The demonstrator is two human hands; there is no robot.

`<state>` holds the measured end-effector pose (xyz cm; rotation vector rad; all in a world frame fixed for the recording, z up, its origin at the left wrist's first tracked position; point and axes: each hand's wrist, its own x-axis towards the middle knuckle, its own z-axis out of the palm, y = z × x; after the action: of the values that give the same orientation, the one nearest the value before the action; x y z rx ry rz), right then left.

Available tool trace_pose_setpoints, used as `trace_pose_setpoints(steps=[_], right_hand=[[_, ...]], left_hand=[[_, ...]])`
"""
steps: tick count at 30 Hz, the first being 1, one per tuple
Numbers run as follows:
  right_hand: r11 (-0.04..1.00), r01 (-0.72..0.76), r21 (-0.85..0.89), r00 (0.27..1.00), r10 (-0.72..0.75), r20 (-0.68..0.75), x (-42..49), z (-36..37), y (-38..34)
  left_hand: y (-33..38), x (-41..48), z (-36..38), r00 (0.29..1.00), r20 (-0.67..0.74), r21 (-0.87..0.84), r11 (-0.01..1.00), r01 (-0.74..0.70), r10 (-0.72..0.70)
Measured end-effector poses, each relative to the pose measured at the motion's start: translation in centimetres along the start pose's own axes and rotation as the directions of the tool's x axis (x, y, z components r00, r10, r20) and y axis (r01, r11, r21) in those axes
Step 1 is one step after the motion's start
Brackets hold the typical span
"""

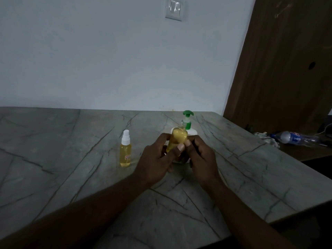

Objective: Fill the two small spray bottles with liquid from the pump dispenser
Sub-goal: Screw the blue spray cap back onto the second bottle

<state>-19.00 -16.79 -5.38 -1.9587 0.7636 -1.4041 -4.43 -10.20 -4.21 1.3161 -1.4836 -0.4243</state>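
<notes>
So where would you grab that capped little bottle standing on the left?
The capped spray bottle stands upright and slim on the table, nothing crowding it. Probably wrap its yellow body from the side, below the white cap.

- A plain pale wall (107, 60) fills the back, dimly and evenly lit.
- A white light switch (173, 9) sits high on it.
- A dark brown wooden panel (280, 69) leans in at the right, with a small round hole.
- The bench (53, 159) is grey-green stone with dark veins.
- Beyond its right edge, a lower dark surface (314, 151) carries a plastic bottle (294, 137) lying down, crumpled paper (267, 138) and a thin cable (326, 128).
</notes>
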Motion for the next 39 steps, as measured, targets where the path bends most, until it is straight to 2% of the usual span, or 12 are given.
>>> trace_pose_setpoints(steps=[3,6,12,16,21,25,30,35,39], right_hand=[[0.999,-0.010,0.048,0.999,0.008,0.035,-0.1,0.2,-0.5],[1.000,-0.025,0.012,0.997,0.024,0.072,-0.1,0.3,-0.3],[0.951,-0.045,-0.305,0.991,0.080,0.104,-0.6,0.8,-0.1],[0.874,0.063,-0.482,0.981,0.036,0.193,-1.0,1.1,0.7],[0.801,0.152,-0.579,0.963,0.011,0.268,-1.0,1.9,1.4],[0.809,0.166,-0.564,0.967,-0.023,0.252,-1.0,2.0,1.5],[0.837,0.156,-0.524,0.955,0.008,0.296,-1.6,0.9,0.7],[0.751,0.225,-0.620,0.971,-0.117,0.211,-1.6,1.5,0.2],[0.709,0.285,-0.645,0.942,-0.081,0.327,-1.6,2.5,0.4]], left_hand=[[0.1,0.1,-1.1,0.997,-0.034,0.188,0.980,-0.057,0.065],[0.3,-0.1,-2.1,0.994,-0.088,0.231,0.972,-0.039,0.061],[-0.5,-2.3,-4.4,0.994,-0.078,0.321,0.942,0.099,-0.078],[-1.2,-2.5,-4.3,0.994,-0.086,0.423,0.901,0.097,-0.067],[-2.3,-2.4,-3.8,0.998,-0.017,0.585,0.809,0.055,-0.055],[-3.2,-2.0,-4.1,0.993,-0.058,0.577,0.809,0.116,-0.100],[-3.2,-1.9,-4.6,0.989,-0.067,0.580,0.801,0.146,-0.132],[-3.1,-1.8,-4.6,0.986,-0.045,0.578,0.801,0.155,-0.159],[-2.9,-1.9,-4.7,0.986,-0.044,0.566,0.809,0.157,-0.161]])
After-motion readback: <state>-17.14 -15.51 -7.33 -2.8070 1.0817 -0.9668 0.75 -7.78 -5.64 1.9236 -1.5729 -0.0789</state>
